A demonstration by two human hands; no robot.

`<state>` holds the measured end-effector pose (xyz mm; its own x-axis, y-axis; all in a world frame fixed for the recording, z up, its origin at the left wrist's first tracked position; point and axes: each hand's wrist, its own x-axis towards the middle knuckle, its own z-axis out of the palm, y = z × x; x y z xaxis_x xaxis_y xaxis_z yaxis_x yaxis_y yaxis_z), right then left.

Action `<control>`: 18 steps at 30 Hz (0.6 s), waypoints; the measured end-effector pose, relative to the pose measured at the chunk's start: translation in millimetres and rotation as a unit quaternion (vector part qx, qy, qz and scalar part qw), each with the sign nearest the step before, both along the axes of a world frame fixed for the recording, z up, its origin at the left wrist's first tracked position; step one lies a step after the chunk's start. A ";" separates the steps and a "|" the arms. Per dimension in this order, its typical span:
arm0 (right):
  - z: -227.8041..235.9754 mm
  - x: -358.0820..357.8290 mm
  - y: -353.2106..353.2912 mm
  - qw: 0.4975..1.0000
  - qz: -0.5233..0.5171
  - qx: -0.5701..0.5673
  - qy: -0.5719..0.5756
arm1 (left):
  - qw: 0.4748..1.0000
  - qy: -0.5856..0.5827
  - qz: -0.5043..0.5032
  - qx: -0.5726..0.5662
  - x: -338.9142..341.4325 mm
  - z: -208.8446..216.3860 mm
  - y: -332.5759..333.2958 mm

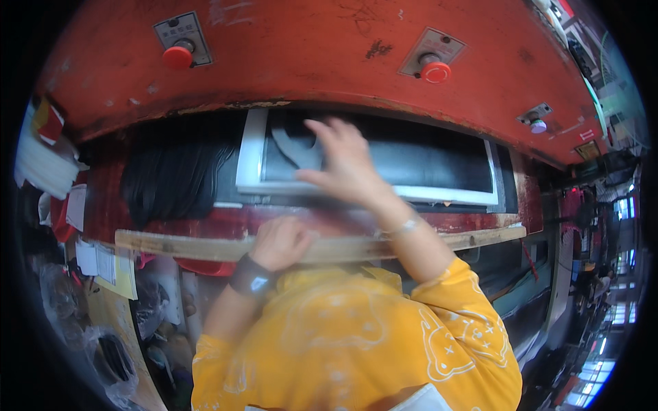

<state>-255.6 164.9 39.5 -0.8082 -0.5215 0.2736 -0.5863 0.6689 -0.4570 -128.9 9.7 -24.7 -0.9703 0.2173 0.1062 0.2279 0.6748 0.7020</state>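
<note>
My right hand point(345, 163) reaches over a black sheet point(425, 161) framed by a white rectangular border point(252, 154). Its fingers are spread and slightly blurred, with nothing visible in them. Just left of those fingers, a grey curved strip point(284, 145) lies on the black sheet. My left hand point(277, 243) is closed in a loose fist by the pale wooden rail point(178, 244) at the near edge. Whatever its fingers hold, if anything, is hidden. A stack of black flat pieces point(175, 171) sits left of the white border.
A red machine body point(295, 61) rises along the far side, low over the bed. It carries two red push buttons, one at left point(177, 57) and one at right point(435, 70), plus a smaller pale knob point(537, 126). Papers point(99, 262) and plastic bags point(110, 363) are at the left.
</note>
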 end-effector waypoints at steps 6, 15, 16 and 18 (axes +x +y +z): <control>-9.5 28.8 -41.1 1.000 -0.008 0.019 -0.019 | 0.997 -0.039 -0.053 -0.028 53.0 3.0 2.2; -3.6 67.9 55.6 0.999 -0.051 0.016 -0.010 | 0.995 -0.006 -0.095 0.009 99.8 7.1 11.5; -5.5 71.1 55.9 0.997 -0.065 0.039 0.007 | 0.995 -0.006 -0.097 0.018 100.1 7.3 12.5; -8.5 75.5 52.3 0.995 -0.078 0.052 0.030 | 0.995 0.001 -0.098 0.011 99.6 7.4 13.4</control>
